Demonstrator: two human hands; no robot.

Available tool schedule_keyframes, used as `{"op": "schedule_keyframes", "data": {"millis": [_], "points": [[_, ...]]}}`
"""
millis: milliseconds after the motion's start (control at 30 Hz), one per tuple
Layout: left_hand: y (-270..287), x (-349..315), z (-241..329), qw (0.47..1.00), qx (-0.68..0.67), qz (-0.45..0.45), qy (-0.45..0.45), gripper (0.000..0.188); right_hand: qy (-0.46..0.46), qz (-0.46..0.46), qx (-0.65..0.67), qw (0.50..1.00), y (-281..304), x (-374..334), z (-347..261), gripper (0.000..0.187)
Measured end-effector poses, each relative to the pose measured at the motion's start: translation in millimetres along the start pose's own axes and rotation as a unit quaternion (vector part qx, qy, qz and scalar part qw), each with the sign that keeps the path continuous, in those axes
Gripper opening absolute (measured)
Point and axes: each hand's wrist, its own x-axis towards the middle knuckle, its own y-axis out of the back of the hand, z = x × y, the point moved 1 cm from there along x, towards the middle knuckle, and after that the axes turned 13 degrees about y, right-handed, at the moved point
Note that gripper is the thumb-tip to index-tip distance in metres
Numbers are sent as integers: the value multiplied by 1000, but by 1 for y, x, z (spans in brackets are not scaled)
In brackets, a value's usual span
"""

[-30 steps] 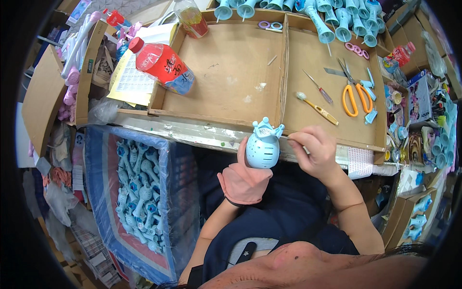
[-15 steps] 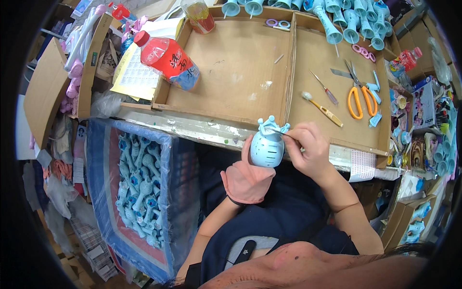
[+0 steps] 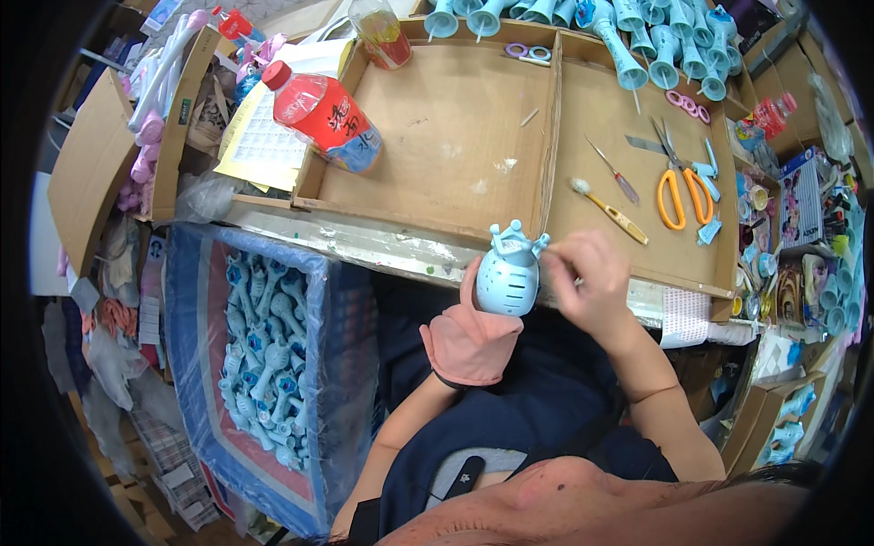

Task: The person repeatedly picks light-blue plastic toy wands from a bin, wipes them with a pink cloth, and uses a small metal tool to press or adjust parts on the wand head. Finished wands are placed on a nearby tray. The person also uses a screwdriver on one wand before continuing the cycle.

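Note:
My left hand, covered by a pink cloth or loose glove, is closed round a light blue plastic toy part. The part is rounded, with dark slots in its side and a crown of knobbed points on top, and it stands crown upward by the table edge. My right hand is just to the right of the crown, thumb and fingers pinched together. Whatever is between those fingertips, if anything, is too small to make out.
Cardboard trays on the table hold orange-handled scissors, a toothbrush, a small screwdriver and a red-labelled bottle. Light blue horn-shaped parts crowd the back. A blue-rimmed, plastic-lined bin of blue pieces stands at left.
My right hand has shifted slightly right, away from the crown. A thin dark item at its fingertips against the crown no longer shows. The left hand has barely moved.

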Motion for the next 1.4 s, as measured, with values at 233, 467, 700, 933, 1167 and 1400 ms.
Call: {"op": "schedule_keyframes", "data": {"millis": [233, 467, 700, 933, 1167, 1400], "points": [[6, 2, -1, 999, 21, -15, 20, 86, -10, -9, -26, 1000, 8, 1, 3, 12], [7, 3, -2, 999, -16, 1, 39, 84, 46, 17, 24, 999, 0, -1, 0, 12], [14, 8, -5, 999, 30, -13, 29, 76, -4, 20, 22, 1000, -1, 0, 5, 12], [18, 8, -4, 998, 60, -15, 15, 73, -5, 33, 28, 999, -6, -3, 5, 11], [14, 10, -9, 999, 46, -9, 1, 74, 11, 2, 23, 1000, -5, 0, 5, 10], [10, 2, 21, 990, 21, -119, 68, 74, -27, 9, 89, 996, -7, -3, 4, 11]]}}
